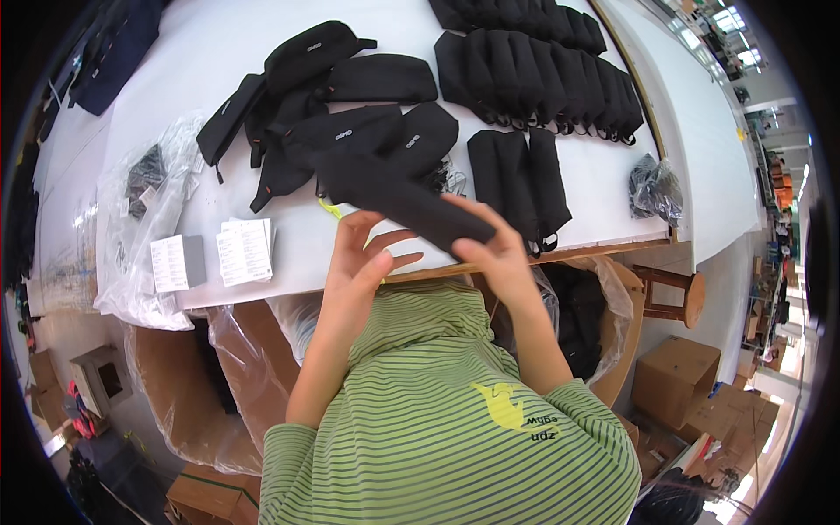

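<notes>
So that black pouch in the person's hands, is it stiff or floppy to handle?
The black pouch is probably soft but keeps its shape: it spans between the left hand and right hand without sagging. It seems light, pinched by fingertips. Fabric likely isn't slippery.

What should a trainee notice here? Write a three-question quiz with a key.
1. True or false: both hands hold one black pouch.
2. Where do the white paper slips lie: A) left of the left hand, B) right of the right hand, C) on the stool?
3. What colour is the table?

Key: 1 true; 2 A; 3 white.
</notes>
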Motion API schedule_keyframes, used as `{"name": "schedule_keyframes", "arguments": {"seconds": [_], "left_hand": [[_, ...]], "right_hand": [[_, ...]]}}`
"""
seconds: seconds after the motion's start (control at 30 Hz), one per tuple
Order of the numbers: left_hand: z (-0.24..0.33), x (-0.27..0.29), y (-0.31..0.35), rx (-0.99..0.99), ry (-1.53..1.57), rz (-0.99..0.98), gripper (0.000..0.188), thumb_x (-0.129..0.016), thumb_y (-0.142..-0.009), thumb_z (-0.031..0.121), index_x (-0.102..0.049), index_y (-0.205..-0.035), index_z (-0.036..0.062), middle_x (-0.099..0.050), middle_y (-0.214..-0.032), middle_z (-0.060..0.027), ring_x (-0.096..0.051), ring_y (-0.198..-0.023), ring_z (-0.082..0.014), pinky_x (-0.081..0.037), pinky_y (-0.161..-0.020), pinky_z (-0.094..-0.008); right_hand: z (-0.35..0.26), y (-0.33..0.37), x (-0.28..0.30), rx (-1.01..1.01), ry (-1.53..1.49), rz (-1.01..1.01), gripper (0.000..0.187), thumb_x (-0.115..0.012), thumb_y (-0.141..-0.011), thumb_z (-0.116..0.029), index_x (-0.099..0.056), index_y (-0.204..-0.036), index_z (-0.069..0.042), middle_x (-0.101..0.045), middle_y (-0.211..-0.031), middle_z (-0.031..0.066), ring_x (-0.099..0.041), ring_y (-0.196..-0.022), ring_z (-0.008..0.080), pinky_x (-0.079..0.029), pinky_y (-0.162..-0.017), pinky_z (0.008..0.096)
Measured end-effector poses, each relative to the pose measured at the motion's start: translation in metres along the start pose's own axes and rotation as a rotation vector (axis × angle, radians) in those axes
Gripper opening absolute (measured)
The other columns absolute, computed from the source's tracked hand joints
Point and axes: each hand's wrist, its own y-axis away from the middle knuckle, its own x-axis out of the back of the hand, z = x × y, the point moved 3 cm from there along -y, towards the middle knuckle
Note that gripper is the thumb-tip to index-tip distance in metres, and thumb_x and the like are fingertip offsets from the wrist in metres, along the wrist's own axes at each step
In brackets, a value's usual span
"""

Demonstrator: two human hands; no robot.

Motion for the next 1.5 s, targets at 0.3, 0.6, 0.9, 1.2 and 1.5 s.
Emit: {"name": "schedule_keyframes", "arguments": {"seconds": [0.3, 0.6, 0.9, 1.2, 1.5], "left_hand": [[-0.029, -0.064, -0.063, -0.422, -1.17, -0.514, 0.027, -0.057, -0.085, 0.006, -0.06, -0.112, 0.0078, -0.05, -0.128, -0.0142, -0.045, -0.12, -0.0274, -0.039, -0.098, -0.0397], [-0.092, -0.079, -0.119, -0.567, -1.456, -0.641, 0.043, -0.049, -0.07, -0.009, -0.066, -0.103, 0.0143, -0.04, -0.138, -0.0089, -0.032, -0.13, -0.0323, -0.027, -0.106, -0.0425], [-0.068, -0.072, -0.126, -0.396, -1.225, -0.505, 0.028, -0.051, -0.076, -0.003, -0.066, -0.093, 0.0146, -0.053, -0.121, -0.004, -0.038, -0.118, -0.028, -0.029, -0.102, -0.0392], [-0.097, -0.093, -0.136, -0.636, -1.406, -0.599, 0.012, -0.073, -0.075, 0.021, -0.069, -0.085, 0.0149, -0.046, -0.133, -0.0034, -0.034, -0.127, -0.0292, -0.03, -0.102, -0.0423], [-0.058, -0.075, -0.119, -0.342, -0.877, -0.467, 0.011, -0.069, -0.08, 0.018, -0.067, -0.076, 0.008, -0.064, -0.102, -0.0014, -0.049, -0.103, -0.0213, -0.037, -0.092, -0.0324]], "right_hand": [[0.04, 0.024, 0.17, -0.221, 0.383, 0.898, 0.056, -0.067, -0.084, -0.046, -0.06, -0.12, -0.004, -0.065, -0.095, 0.0065, -0.059, -0.081, 0.0121, -0.046, -0.07, 0.0268], [0.041, 0.038, 0.172, -0.377, 0.992, 0.664, 0.05, -0.059, -0.086, -0.05, -0.065, -0.111, -0.007, -0.063, -0.092, 0.0167, -0.06, -0.09, 0.0304, -0.046, -0.079, 0.0368], [0.034, 0.042, 0.172, -0.289, 0.958, 0.786, 0.04, -0.06, -0.088, -0.042, -0.065, -0.112, -0.01, -0.056, -0.104, 0.014, -0.057, -0.089, 0.0284, -0.046, -0.079, 0.0357], [0.034, 0.04, 0.161, -0.272, 0.844, 0.735, 0.039, -0.063, -0.087, -0.037, -0.062, -0.115, -0.01, -0.054, -0.104, 0.0126, -0.057, -0.08, 0.0243, -0.047, -0.071, 0.0333], [0.048, 0.036, 0.168, -0.192, 1.012, 0.737, 0.047, -0.065, -0.085, -0.037, -0.059, -0.122, -0.01, -0.053, -0.115, 0.0143, -0.057, -0.097, 0.0269, -0.044, -0.087, 0.033]]}}
